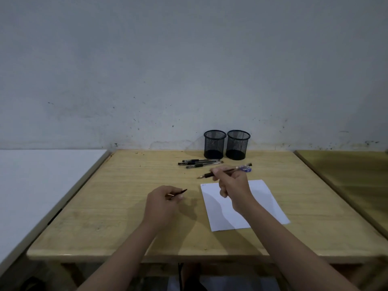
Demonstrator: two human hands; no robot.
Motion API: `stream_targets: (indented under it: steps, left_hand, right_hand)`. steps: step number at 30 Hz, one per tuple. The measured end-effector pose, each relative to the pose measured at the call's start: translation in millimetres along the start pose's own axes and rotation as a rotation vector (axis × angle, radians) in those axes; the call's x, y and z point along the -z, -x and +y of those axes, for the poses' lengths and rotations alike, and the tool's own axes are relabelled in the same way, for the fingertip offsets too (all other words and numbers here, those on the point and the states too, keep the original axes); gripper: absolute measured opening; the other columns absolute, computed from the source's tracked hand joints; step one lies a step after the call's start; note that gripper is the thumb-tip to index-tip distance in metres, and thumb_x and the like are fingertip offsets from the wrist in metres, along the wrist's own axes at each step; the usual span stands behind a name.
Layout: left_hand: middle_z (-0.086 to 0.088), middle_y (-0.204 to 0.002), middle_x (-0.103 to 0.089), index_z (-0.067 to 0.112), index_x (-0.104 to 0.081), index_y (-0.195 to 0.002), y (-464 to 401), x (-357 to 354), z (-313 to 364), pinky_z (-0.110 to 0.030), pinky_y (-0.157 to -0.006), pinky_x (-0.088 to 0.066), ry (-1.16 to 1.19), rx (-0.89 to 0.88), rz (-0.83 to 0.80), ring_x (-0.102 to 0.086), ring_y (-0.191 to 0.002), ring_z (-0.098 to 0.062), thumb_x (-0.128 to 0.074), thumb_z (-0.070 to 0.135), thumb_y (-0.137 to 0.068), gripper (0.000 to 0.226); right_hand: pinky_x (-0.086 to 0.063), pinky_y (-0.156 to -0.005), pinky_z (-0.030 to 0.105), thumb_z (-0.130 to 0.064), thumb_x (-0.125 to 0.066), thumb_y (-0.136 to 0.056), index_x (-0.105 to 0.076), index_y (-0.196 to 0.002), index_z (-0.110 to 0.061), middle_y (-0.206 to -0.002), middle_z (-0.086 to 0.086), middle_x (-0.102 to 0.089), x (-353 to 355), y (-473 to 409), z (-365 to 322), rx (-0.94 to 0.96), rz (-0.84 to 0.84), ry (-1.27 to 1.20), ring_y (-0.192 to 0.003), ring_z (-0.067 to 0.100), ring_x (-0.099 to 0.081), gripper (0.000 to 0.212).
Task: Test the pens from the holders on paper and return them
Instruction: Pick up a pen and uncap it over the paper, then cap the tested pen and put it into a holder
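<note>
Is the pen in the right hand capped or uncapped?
Uncapped. The pen in the right hand shows a bare nib, and the left hand holds the cap.

A pale grey wall (189,70), scuffed and speckled with dark marks low down, is filling the far side. A light wooden tabletop (130,223) is standing against it, a white surface (42,177) adjoining left, perhaps another wooden table (357,175) right.

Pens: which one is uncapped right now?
The brown pen in the right hand, nib bare, pointing left. Its cap is in the left hand. The black pens lie by the holders.
</note>
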State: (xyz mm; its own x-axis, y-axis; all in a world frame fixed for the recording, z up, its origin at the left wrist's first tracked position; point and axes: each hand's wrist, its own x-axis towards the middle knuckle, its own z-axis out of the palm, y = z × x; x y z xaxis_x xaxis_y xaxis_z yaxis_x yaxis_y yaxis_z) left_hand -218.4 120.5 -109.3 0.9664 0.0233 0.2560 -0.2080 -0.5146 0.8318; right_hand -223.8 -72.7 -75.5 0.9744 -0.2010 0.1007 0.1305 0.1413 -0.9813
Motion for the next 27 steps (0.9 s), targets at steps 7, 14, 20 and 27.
stream_targets:
  steps: [7,14,20,27]
  left_hand:
    - [0.007,-0.077,-0.072,0.020,-0.074,-0.080,28.1,7.8,45.3,-0.017,-0.070,-0.052,0.257,-0.087,0.006,-0.067,-0.074,-0.005,-0.077,0.010,-0.071,0.013]
    - [0.006,-0.075,-0.072,0.023,-0.073,-0.075,49.8,15.2,69.8,-0.014,-0.069,-0.050,0.307,-0.194,0.004,-0.066,-0.073,-0.005,-0.076,0.006,-0.071,0.018]
    - [0.002,-0.073,-0.069,0.015,-0.070,-0.073,66.8,21.5,84.9,-0.010,-0.067,-0.045,0.219,-0.388,0.062,-0.062,-0.074,-0.007,-0.073,0.000,-0.072,0.016]
    - [0.004,-0.071,-0.066,0.013,-0.068,-0.073,76.3,20.6,99.4,-0.014,-0.066,-0.047,0.186,-0.507,0.109,-0.060,-0.074,-0.008,-0.070,-0.003,-0.073,0.017]
  right_hand:
    - [-0.025,-0.040,0.022,-0.011,-0.066,-0.085,-0.069,-0.081,-0.004,-0.058,0.002,-0.059,1.0,41.6,-18.1,0.079,-0.041,0.097,-0.042,0.009,-0.034,0.009]
    - [-0.031,-0.039,0.017,-0.010,-0.065,-0.087,-0.070,-0.075,-0.014,-0.060,0.001,-0.060,-1.2,66.4,-39.6,0.186,-0.141,0.192,-0.040,0.002,-0.041,0.014]
    - [-0.036,-0.040,0.023,-0.013,-0.066,-0.084,-0.072,-0.076,-0.014,-0.064,0.005,-0.061,7.3,85.2,-47.7,0.248,-0.212,0.091,-0.043,0.016,-0.041,0.010]
    - [-0.042,-0.048,0.025,-0.019,-0.063,-0.086,-0.071,-0.085,-0.015,-0.062,-0.003,-0.065,12.4,97.9,-53.7,0.219,-0.171,0.099,-0.044,0.015,-0.047,0.009]
